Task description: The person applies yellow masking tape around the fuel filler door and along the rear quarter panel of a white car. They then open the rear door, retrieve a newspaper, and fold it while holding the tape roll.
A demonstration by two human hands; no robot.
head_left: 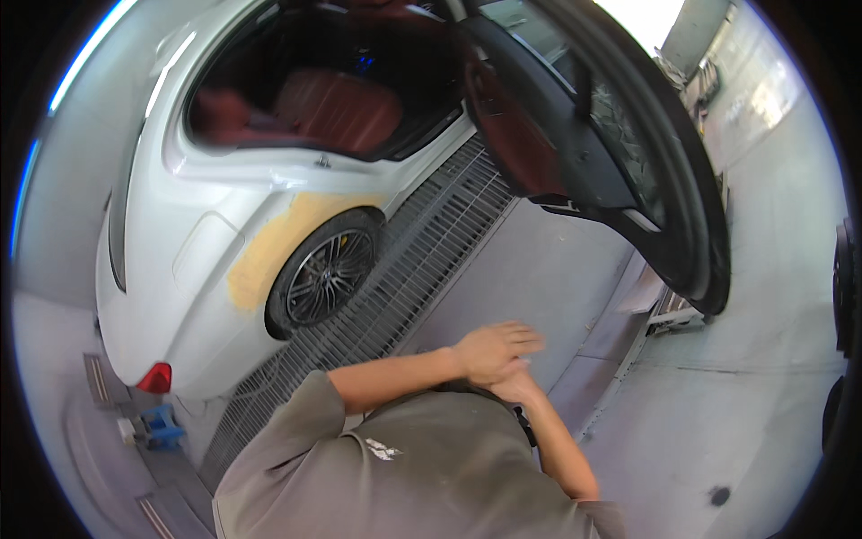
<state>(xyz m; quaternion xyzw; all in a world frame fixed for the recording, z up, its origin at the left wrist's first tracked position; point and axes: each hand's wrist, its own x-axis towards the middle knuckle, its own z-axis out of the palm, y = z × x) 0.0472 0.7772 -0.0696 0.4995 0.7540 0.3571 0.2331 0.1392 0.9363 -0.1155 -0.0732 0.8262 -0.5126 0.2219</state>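
My left hand [492, 351] lies across my right hand [514, 384] in front of my belly. The left fingers are stretched out to the right, a little blurred, and I see nothing in them. Most of my right hand is covered by the left one, so its fingers do not show. Beyond them stands a white car [180, 216] with a yellowish patch of filler [260, 247] around its rear wheel arch. The black multi-spoke wheel [328, 277] sits below that patch. Neither hand touches the car.
An open car door [620, 135] with dark red trim reaches out at the upper right. Through the doorway a red seat [337, 110] shows. Metal floor grating [422, 242] runs alongside the car. At the lower left is a small blue stand [164, 427] near the red tail light [155, 377].
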